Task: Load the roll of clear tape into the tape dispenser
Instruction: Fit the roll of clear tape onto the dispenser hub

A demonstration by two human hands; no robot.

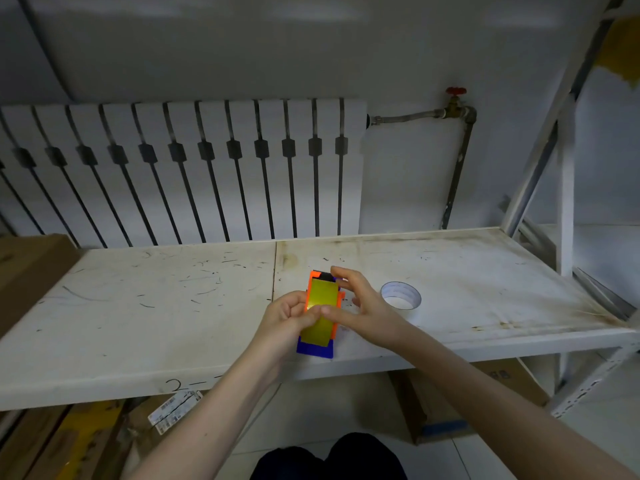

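An orange and blue tape dispenser [320, 299] with a yellowish tape face lies over the white shelf, held between both hands. My left hand [287, 322] grips its lower left side, thumb on the yellow face. My right hand [360, 306] holds its right side, fingers curled over the top end and thumb pressing the middle. A roll of clear tape [400, 295] lies flat on the shelf just right of my right hand, untouched.
The white shelf board [173, 306] is scuffed and stained. A radiator [180, 168] stands behind it, and a pipe with a red valve [455, 98]. A metal rack upright [564, 202] rises at right. Cardboard boxes [467, 403] sit below and at left.
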